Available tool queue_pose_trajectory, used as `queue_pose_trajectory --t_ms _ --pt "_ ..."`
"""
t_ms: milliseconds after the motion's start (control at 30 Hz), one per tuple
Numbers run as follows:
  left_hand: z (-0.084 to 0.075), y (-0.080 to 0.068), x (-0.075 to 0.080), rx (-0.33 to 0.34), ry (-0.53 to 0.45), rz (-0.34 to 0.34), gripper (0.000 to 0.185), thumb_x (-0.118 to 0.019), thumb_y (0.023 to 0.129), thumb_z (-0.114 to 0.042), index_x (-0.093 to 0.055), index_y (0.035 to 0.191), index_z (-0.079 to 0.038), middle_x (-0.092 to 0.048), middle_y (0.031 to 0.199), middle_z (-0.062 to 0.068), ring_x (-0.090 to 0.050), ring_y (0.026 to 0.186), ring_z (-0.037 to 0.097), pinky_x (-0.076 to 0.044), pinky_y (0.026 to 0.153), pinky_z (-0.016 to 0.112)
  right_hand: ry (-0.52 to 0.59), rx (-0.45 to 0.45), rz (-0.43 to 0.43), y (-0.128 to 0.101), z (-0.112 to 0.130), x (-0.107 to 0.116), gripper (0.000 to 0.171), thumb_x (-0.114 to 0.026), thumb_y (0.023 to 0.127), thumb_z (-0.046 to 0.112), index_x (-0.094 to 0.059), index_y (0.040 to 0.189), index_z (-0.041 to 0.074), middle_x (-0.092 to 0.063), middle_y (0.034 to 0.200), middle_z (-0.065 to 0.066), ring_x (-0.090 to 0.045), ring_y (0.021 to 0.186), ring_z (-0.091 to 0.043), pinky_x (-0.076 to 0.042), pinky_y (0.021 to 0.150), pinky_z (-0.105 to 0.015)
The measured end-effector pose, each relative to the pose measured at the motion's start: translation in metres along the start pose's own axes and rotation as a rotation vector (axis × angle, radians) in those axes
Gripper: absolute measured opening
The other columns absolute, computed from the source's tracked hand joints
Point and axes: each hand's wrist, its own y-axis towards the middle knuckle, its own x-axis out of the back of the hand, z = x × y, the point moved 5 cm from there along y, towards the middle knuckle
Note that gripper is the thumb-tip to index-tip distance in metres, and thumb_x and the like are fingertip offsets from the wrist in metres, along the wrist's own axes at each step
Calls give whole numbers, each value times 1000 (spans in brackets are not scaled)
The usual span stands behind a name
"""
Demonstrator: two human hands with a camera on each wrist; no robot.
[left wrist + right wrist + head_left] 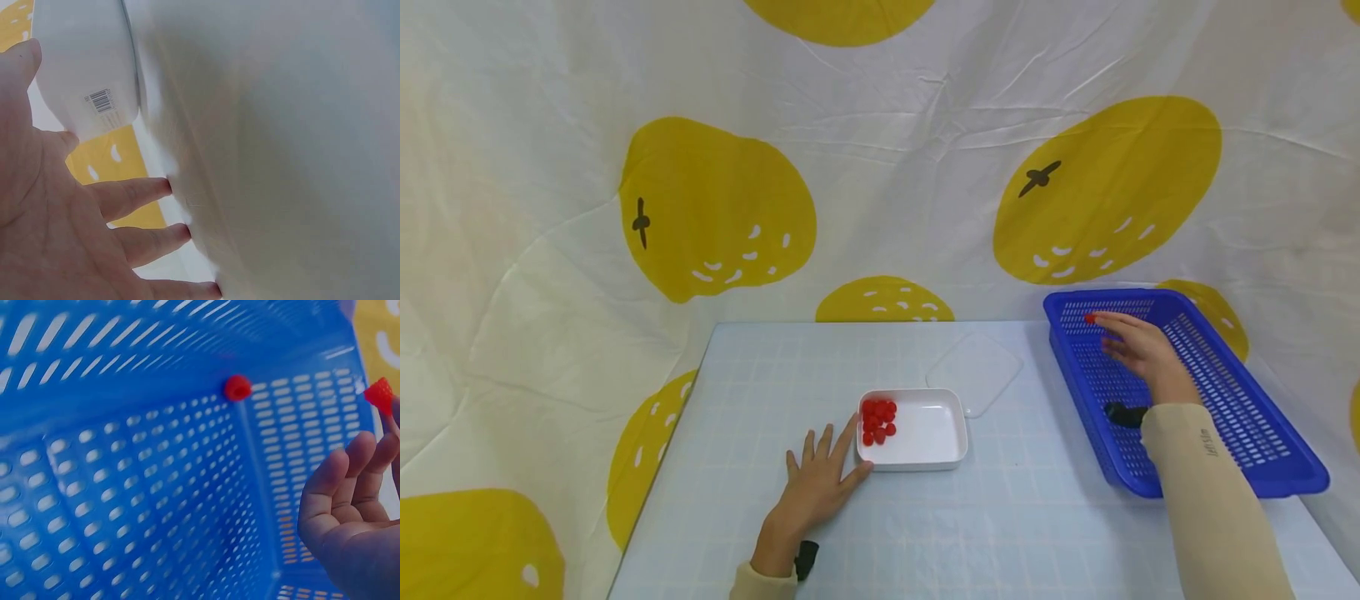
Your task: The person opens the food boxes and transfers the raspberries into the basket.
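A white rectangular dish (928,433) sits on the table with several red raspberries (878,421) grouped at its left end. My left hand (818,487) lies beside it, fingers spread, thumb and index finger touching the dish's left side. In the left wrist view, other fingertips of that hand touch the tabletop. Over the blue basket (1078,400) at the right, my right hand (1142,354) pinches one raspberry (379,395) at its fingertips. Another raspberry (237,388) lies in a corner of the basket in the right wrist view.
A clear, flat lid (976,373) lies on the table (775,375) behind the dish, toward the basket. Behind the table hangs a white cloth (895,183) with large yellow fruit shapes. A dark strap (805,560) is at the left wrist.
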Motion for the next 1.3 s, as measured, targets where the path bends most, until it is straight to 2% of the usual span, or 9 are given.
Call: queue_pose_trajectory --t_ms 300,567,667,800,900,1067,1167,1300 --pt "-1 0 -1 -9 -8 -2 84 -53 93 -67 -16 161 -35 -28 160 20 -16 145 51 -4 106 78 -33 -32 -44 4 -10 14 10 -74 93 23 -80 87 27 -71 90 15 -60 89 -13 -55 76 -27" --pt "-1 0 -1 -7 -9 -1 84 -53 93 -66 -16 161 -35 -28 160 20 -15 145 51 -4 106 78 -8 32 -81 -4 0 8 7 -74 92 24 -80 92 28 -64 98 10 -60 86 -13 -56 74 -28" --pt "-1 0 -2 -7 -14 1 84 -53 93 -66 -15 161 -35 -28 160 21 -15 145 52 -3 106 78 -2 100 -69 -14 14 -3 10 -76 91 24 -80 100 25 -63 107 8 -60 83 -13 -56 73 -27" --pt "-1 0 0 -14 -18 -4 83 -52 93 -67 -16 161 -35 -29 159 21 -15 145 52 -4 106 78 -35 216 -11 -27 37 -25 23 -75 92 25 -77 114 21 -59 115 6 -58 79 -13 -54 71 -25" --pt "-1 -1 2 -20 -23 -10 83 -51 93 -67 -18 161 -33 -29 159 22 -15 145 52 -4 105 79 -44 284 37 -37 51 -44 26 -73 93 23 -76 118 18 -59 106 4 -56 75 -13 -53 71 -25" --pt "-1 -1 2 -23 -29 -9 82 -51 94 -67 -18 161 -33 -29 159 22 -15 145 53 -4 105 79 -22 351 97 -52 62 -73 22 -73 93 18 -77 114 14 -62 87 2 -55 71 -15 -53 69 -24" --pt "-1 -1 2 -22 -26 -8 82 -51 94 -67 -18 161 -33 -29 159 22 -15 145 53 -4 105 79 -24 384 129 -60 63 -92 22 -72 93 16 -77 114 11 -62 86 1 -55 72 -15 -53 69 -24" --pt "-1 -2 2 -22 -26 -7 83 -51 94 -67 -17 161 -34 -29 159 22 -15 145 52 -4 105 79 -24 415 194 -69 59 -117 23 -70 95 14 -75 117 8 -63 95 1 -55 74 -15 -54 71 -24"
